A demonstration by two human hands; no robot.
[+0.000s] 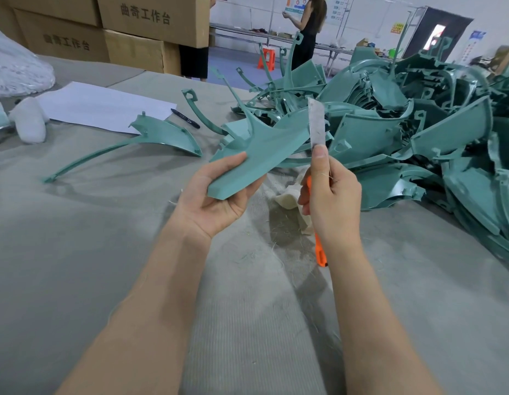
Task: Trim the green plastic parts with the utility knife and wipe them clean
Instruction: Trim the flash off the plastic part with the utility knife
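Over a grey felt table [76,252], the left hand [216,195] grips a green part [264,149] while the right hand [330,201] clasps the knife [316,124] beside it, seemingly mid-trim; next, blade meets edge.

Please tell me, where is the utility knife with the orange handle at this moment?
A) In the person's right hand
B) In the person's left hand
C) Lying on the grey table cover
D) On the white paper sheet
A: the right hand holds the utility knife with its blade pointing up, while the left hand holds a green plastic part.
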